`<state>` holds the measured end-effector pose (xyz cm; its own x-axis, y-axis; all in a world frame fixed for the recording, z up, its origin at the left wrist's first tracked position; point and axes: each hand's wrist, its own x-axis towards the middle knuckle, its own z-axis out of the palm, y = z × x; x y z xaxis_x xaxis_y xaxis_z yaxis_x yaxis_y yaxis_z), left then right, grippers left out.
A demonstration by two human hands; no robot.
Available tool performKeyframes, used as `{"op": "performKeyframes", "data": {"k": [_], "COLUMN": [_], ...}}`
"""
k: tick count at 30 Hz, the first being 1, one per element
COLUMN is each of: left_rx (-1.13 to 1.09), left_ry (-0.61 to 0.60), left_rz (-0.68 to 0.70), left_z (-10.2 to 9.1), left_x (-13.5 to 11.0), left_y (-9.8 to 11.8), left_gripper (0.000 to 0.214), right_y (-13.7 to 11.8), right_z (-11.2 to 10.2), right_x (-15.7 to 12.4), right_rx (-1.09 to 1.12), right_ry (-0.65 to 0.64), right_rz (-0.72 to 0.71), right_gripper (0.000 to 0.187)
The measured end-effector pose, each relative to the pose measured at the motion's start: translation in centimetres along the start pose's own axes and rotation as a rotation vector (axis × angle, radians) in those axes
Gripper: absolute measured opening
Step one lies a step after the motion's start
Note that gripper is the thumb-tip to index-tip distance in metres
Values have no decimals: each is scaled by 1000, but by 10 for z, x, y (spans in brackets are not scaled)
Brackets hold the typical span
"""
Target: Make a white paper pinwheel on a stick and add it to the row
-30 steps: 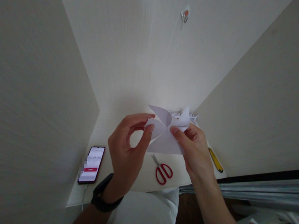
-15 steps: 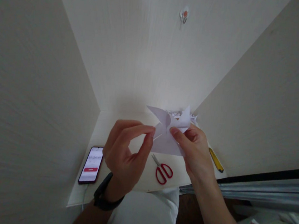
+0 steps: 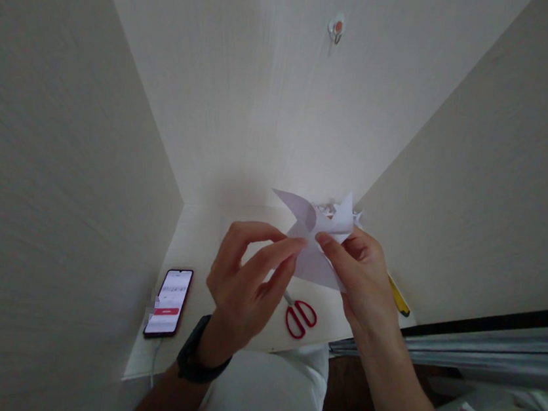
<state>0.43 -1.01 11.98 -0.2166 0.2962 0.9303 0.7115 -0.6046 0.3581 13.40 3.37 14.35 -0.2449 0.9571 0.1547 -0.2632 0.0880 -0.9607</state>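
A white paper pinwheel (image 3: 315, 269), with corners curled toward its centre, is held up above the table. My right hand (image 3: 363, 268) grips it from the right, thumb pressed near the centre. My left hand (image 3: 251, 275), with a dark watch at the wrist, pinches a corner of the paper by the centre, thumb and fingers closed together. Below the paper lie scissors (image 3: 301, 317) with red handles; their blades are partly hidden by my left hand and the paper.
A phone (image 3: 168, 302) with a cable lies at the table's left. A yellow-handled tool, seemingly a cutter (image 3: 399, 298), rests by the right wall. White paper pieces (image 3: 356, 216) sit at the back right. A hook (image 3: 337, 29) hangs on the far wall. Walls enclose the table (image 3: 201, 237).
My left hand has moved right, bringing the pinched paper corner in to the pinwheel's centre beside my right thumb. My right hand has shifted slightly right with the paper.
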Motion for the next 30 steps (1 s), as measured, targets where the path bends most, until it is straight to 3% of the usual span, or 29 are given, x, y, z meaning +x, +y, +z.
{"op": "performKeyframes", "data": {"k": [30], "left_rx": [-28], "left_ry": [-62], "left_rz": [-18], "left_z": [-4], "left_x": [1], "left_y": [2], "left_gripper": [23], "right_y": [-1], "right_z": [-1], "right_x": [-2], "right_rx": [-38], "right_ry": [16], "right_rz": [-3], "right_gripper": [12]}}
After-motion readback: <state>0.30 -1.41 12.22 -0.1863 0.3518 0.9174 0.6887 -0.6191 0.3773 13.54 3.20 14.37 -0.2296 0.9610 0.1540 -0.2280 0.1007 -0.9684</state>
